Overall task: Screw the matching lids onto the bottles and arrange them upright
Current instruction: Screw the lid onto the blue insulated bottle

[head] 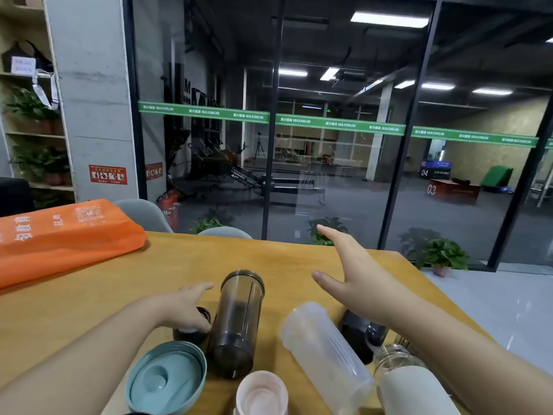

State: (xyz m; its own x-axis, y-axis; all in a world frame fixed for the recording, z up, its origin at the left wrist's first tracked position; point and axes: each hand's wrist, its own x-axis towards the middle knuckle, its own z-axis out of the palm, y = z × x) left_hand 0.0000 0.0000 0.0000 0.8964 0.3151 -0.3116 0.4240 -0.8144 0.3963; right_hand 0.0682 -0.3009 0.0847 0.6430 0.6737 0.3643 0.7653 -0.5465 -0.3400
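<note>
On the wooden table (98, 295): bottles and loose lids lay near the front edge; none of the bottles carried a lid
Dark bottle (236, 324): smoky and see-through; lay on its side at centre, open mouth pointing away; no label readable
Left hand (187, 307): rested on a small dark lid (191, 332) just left of the dark bottle, fingers bent over its top; whether they truly gripped it could not be told
Right hand (356, 274): held above the table, palm flat, fingers straight and spread; it held nothing
Frosted bottle (326, 354): clear plastic, on its side right of centre; a black lid (359, 333) lay behind it under the right forearm
Glass bottle (410, 381): white sleeve, threaded neck bare, at the lower right
Teal lid (166, 378): lay with its hollow side up at the lower left; a pink lid (261, 393) sat beside it
Orange bag (59, 238): far left of the table; white Chinese characters and a QR code, too blurred to read
Glass wall (344, 175): green stripe (269, 118) repeating "MAXIMUM"; boxes behind numbered "03" and "04"
</note>
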